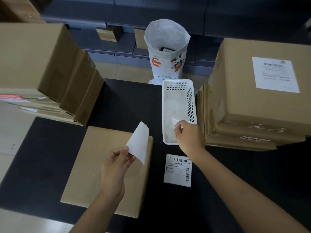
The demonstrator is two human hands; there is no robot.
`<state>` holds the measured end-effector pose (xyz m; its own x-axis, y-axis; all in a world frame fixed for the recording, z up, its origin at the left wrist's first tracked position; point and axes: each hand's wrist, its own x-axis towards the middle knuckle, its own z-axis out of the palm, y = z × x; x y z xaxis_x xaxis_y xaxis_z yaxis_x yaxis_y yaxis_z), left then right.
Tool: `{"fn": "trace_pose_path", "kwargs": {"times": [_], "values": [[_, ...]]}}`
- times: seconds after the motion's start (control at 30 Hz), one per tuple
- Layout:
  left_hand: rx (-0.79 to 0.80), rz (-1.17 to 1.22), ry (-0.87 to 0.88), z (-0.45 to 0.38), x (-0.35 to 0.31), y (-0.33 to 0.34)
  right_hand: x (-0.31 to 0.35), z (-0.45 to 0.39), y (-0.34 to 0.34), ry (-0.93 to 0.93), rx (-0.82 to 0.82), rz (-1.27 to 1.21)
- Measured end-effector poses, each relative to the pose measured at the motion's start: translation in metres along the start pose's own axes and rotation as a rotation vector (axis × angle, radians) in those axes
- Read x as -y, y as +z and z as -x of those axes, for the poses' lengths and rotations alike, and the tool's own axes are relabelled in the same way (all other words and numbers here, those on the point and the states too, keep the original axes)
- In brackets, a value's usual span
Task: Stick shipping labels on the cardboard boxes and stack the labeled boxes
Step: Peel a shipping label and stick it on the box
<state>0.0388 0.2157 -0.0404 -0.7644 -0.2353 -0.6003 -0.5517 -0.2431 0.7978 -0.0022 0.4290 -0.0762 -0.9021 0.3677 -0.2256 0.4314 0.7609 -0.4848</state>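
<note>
Both bare forearms reach in over the black worktop [50, 148]. Left hand [116, 163] hovers above the flat brown cardboard box [94, 165] lying in front of the person, and its fingers [125, 154] pinch the lower corner of a curled white shipping label [140, 142], blank side toward the camera, held up above the box's right edge. Right of that box, a second white printed shipping label with barcodes [178, 170] lies flat on the worktop, partly crossed by the right forearm. Beyond it, farther right of the box, stands a white perforated plastic basket [178, 91]; the right hand [189, 133] hangs over its near end, fingers [178, 126] pinching a thin translucent backing sheet [174, 119] inside the basket. Well right of the flat box rises a stack of brown cardboard boxes [244, 115], the top one bearing a white label [276, 74]. Left of the flat box and farther back sits another stack of plain brown cardboard boxes [42, 64]. Behind the basket an open white woven sack with orange prints [165, 52] stands on the floor.
</note>
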Motion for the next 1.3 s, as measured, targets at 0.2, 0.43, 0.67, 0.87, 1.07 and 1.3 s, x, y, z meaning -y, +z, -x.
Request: {"fn": "trace_pose_path", "kwargs": {"times": [0.2,0.43,0.67,0.87,1.07,1.3], "values": [[-0.028,-0.154,0.216,0.016,-0.02,-0.003,0.044,0.057,-0.017,-0.08,0.057,-0.436],[0.033,-0.42,0.577,0.039,-0.037,-0.014,0.102,0.091,-0.012,0.001,0.237,-0.852],[0.237,-0.77,1.114,0.027,-0.061,-0.064,0.155,0.113,-0.002,0.09,0.156,-1.081],[0.385,-0.911,1.197,-0.017,-0.088,-0.134,0.213,0.13,0.044,0.202,0.059,-1.055],[0.152,-0.665,0.833,-0.052,-0.109,-0.181,0.241,0.146,0.081,0.391,0.089,-1.158],[0.333,-0.699,0.359,-0.086,-0.097,-0.181,0.228,0.15,0.102,0.491,0.037,-1.153]]}}
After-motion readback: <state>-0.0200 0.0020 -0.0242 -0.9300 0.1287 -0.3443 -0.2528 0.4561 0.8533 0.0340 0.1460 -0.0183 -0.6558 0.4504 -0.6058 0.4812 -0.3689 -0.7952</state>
